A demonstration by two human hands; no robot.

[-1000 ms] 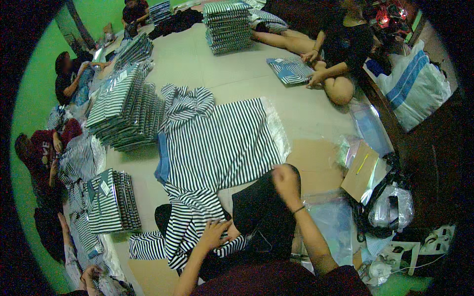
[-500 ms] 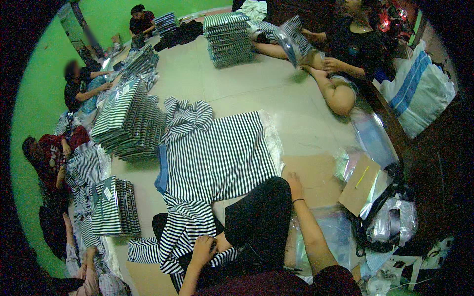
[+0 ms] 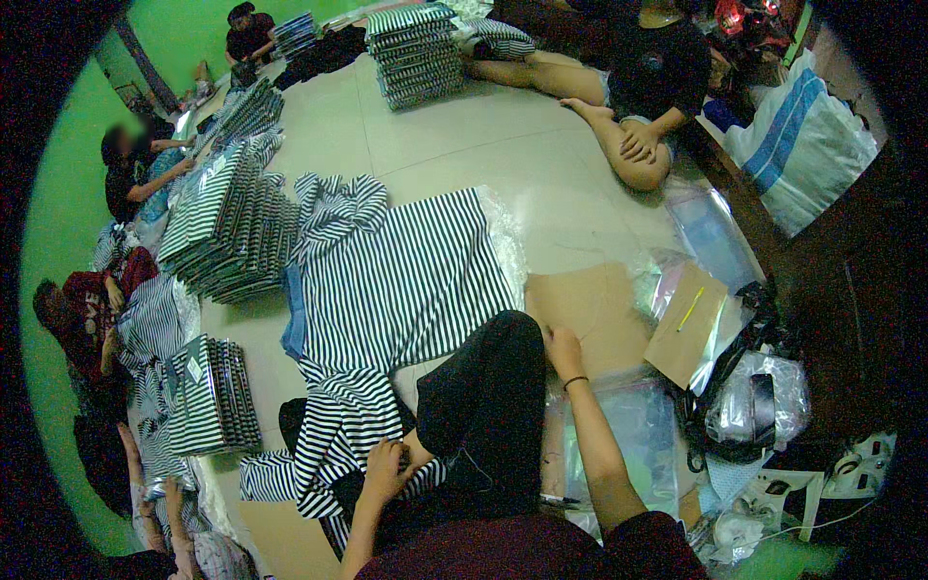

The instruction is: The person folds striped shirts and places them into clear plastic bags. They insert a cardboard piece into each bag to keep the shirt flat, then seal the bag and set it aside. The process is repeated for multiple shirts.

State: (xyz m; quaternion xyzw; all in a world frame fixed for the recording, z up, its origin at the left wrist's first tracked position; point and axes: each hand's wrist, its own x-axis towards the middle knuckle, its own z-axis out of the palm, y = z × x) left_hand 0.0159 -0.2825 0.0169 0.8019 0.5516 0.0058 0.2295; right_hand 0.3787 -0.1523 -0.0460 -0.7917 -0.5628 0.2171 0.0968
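A black-and-white striped garment (image 3: pixel 406 275) lies spread on the floor before me, a blue cloth edge (image 3: pixel 293 314) showing at its left. More striped cloth (image 3: pixel 353 411) runs down onto my lap. There my left hand (image 3: pixel 389 466) rests beside my ankle, its fingers curled in; whatever they pinch is hidden. To the right of my black-clothed knee (image 3: pixel 493 387), my right hand (image 3: pixel 565 354) is closed at the near edge of a brown cardboard sheet (image 3: pixel 590 304). I cannot make out anything in its fingers. A dark band circles that wrist.
Clear plastic bags (image 3: pixel 628 435) lie under my right forearm. Beyond them are a cardboard piece (image 3: pixel 688 314) and a plastic-wrapped bag (image 3: pixel 759 401). Wrapped striped garments stand in stacks (image 3: pixel 227 227) at left and a stack (image 3: pixel 416 58) far ahead. Several people sit around, one person (image 3: pixel 657 72) at far right.
My view has shifted, so the scene sits higher and further left. My right hand's fingers have curled in and drawn slightly nearer. The person at far right no longer holds up a wrapped garment.
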